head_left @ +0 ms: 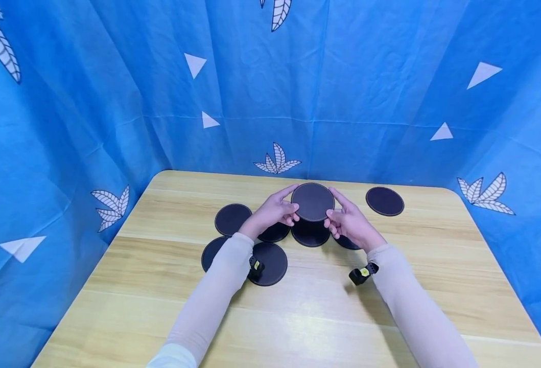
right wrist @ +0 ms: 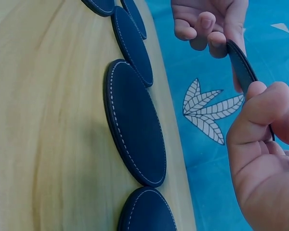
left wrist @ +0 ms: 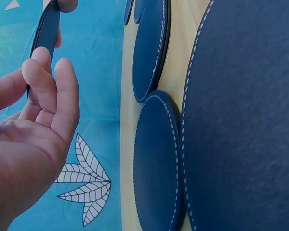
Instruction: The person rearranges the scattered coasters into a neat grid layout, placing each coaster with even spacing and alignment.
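Note:
A round dark coaster with a stitched rim (head_left: 313,202) is held up above the table between both hands. My left hand (head_left: 275,210) pinches its left edge, thumb in front and fingers behind. On the opposite edge my right hand (head_left: 350,222) pinches it the same way. Directly below lies another coaster (head_left: 310,233), partly covered by the held one. Beside it a coaster (head_left: 274,232) shows under the left hand and one more (head_left: 346,243) under the right. In the right wrist view the held coaster (right wrist: 242,67) appears edge-on between the two hands.
Further coasters lie on the wooden table (head_left: 321,327): one at the left (head_left: 232,219), one nearer (head_left: 270,264), one partly behind the left sleeve (head_left: 211,253), and a separate one at the far right (head_left: 384,201). A blue patterned curtain (head_left: 367,102) hangs behind the table.

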The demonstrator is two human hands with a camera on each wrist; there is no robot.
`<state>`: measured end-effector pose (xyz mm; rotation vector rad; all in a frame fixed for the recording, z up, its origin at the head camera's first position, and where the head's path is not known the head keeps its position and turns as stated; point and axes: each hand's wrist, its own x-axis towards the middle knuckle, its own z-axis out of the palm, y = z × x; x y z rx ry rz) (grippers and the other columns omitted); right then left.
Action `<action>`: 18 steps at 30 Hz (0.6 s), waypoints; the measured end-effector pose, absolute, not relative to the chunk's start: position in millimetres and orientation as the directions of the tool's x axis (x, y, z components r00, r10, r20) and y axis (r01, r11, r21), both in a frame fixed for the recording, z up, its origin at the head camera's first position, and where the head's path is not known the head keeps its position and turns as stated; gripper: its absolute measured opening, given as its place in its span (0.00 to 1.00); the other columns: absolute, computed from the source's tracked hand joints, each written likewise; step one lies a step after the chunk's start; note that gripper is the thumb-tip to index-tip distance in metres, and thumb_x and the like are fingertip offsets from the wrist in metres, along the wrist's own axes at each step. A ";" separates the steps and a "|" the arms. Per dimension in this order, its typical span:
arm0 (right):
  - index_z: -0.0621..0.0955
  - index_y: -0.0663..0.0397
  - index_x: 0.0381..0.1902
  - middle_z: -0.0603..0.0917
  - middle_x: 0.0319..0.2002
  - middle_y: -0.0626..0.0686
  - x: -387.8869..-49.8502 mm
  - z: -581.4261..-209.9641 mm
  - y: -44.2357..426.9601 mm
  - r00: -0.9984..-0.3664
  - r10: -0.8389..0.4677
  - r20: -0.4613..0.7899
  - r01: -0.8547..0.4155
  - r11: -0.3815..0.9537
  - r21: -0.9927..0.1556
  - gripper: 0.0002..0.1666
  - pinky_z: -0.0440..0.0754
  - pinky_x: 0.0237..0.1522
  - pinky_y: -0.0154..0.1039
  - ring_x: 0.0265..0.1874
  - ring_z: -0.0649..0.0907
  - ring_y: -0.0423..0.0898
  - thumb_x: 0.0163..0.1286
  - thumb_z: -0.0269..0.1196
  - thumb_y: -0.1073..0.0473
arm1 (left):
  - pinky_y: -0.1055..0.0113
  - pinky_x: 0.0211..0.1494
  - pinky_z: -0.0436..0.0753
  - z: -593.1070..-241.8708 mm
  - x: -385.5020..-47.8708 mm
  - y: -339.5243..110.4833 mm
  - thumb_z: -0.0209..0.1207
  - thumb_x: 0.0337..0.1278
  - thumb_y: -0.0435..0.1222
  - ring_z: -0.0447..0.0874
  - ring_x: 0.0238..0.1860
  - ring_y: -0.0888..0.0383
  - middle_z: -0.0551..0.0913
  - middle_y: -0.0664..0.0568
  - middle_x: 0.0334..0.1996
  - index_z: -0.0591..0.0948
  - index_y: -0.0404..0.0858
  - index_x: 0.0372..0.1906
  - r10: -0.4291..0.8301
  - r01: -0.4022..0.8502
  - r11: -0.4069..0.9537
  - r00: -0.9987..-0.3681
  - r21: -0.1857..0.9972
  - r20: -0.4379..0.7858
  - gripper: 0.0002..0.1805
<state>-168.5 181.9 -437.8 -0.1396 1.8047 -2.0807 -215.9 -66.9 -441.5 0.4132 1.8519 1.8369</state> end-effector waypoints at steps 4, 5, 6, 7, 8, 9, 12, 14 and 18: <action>0.42 0.41 0.83 0.81 0.23 0.53 -164.4 -437.0 181.3 -0.923 -0.345 -0.168 0.212 -0.093 -0.973 0.45 0.74 0.19 0.34 0.16 0.74 0.43 0.80 0.49 0.68 | 0.64 0.34 0.86 -440.8 -210.5 -67.8 0.54 0.75 0.29 0.78 0.21 0.58 0.84 0.38 0.31 0.55 0.48 0.81 0.539 -0.144 0.037 -0.830 0.989 -0.141 0.37; 0.42 0.41 0.83 0.81 0.23 0.53 -163.4 -436.5 180.9 -0.924 -0.345 -0.165 0.209 -0.094 -0.973 0.44 0.74 0.19 0.34 0.16 0.74 0.43 0.80 0.49 0.68 | 0.64 0.34 0.86 -440.6 -209.2 -68.4 0.54 0.75 0.29 0.78 0.21 0.58 0.84 0.39 0.30 0.55 0.48 0.81 0.539 -0.144 0.034 -0.831 0.989 -0.139 0.37; 0.42 0.41 0.83 0.81 0.23 0.53 -162.4 -435.9 180.5 -0.924 -0.346 -0.163 0.207 -0.093 -0.974 0.44 0.74 0.19 0.34 0.16 0.74 0.43 0.80 0.49 0.67 | 0.64 0.34 0.86 -440.0 -207.6 -69.0 0.53 0.75 0.29 0.78 0.20 0.58 0.83 0.40 0.30 0.54 0.48 0.82 0.540 -0.144 0.031 -0.830 0.989 -0.138 0.37; 0.42 0.41 0.83 0.81 0.23 0.53 -161.4 -435.3 180.0 -0.925 -0.345 -0.162 0.206 -0.095 -0.974 0.44 0.74 0.19 0.34 0.16 0.74 0.43 0.80 0.49 0.67 | 0.64 0.34 0.86 -439.5 -206.1 -69.5 0.53 0.75 0.29 0.77 0.20 0.58 0.84 0.41 0.30 0.54 0.48 0.82 0.541 -0.144 0.026 -0.830 0.989 -0.135 0.38; 0.42 0.42 0.83 0.81 0.23 0.53 -160.2 -434.8 180.0 -0.925 -0.346 -0.160 0.204 -0.096 -0.974 0.44 0.74 0.19 0.34 0.16 0.74 0.43 0.80 0.49 0.68 | 0.64 0.33 0.86 -438.9 -204.6 -70.0 0.53 0.75 0.28 0.77 0.20 0.58 0.84 0.42 0.29 0.54 0.48 0.82 0.541 -0.143 0.024 -0.830 0.989 -0.133 0.38; 0.42 0.42 0.83 0.81 0.23 0.54 -159.0 -434.2 179.9 -0.924 -0.347 -0.158 0.203 -0.096 -0.974 0.44 0.74 0.18 0.33 0.16 0.73 0.43 0.80 0.49 0.68 | 0.64 0.33 0.86 -438.3 -202.9 -70.6 0.53 0.74 0.28 0.76 0.19 0.58 0.84 0.43 0.29 0.54 0.48 0.82 0.542 -0.143 0.022 -0.830 0.989 -0.132 0.38; 0.42 0.44 0.83 0.81 0.23 0.54 -155.4 -432.8 179.9 -0.924 -0.348 -0.158 0.204 -0.099 -0.974 0.44 0.74 0.17 0.34 0.15 0.73 0.43 0.79 0.49 0.68 | 0.63 0.33 0.86 -436.6 -197.5 -72.0 0.53 0.74 0.28 0.75 0.18 0.58 0.84 0.43 0.29 0.54 0.48 0.82 0.542 -0.140 0.027 -0.830 0.990 -0.132 0.38; 0.42 0.44 0.83 0.81 0.23 0.55 -152.6 -431.8 180.1 -0.922 -0.351 -0.161 0.207 -0.099 -0.973 0.45 0.74 0.17 0.34 0.15 0.73 0.43 0.79 0.49 0.69 | 0.62 0.33 0.87 -436.8 -194.6 -73.1 0.54 0.74 0.28 0.74 0.18 0.58 0.84 0.42 0.29 0.54 0.48 0.82 0.542 -0.141 0.032 -0.830 0.990 -0.135 0.38; 0.43 0.43 0.83 0.81 0.24 0.56 -146.6 -431.1 180.3 -0.919 -0.350 -0.181 0.226 -0.090 -0.970 0.44 0.74 0.18 0.34 0.16 0.74 0.43 0.79 0.50 0.68 | 0.61 0.33 0.87 -438.6 -189.2 -74.5 0.55 0.74 0.29 0.74 0.17 0.59 0.84 0.39 0.30 0.54 0.47 0.82 0.549 -0.148 0.028 -0.824 0.989 -0.139 0.38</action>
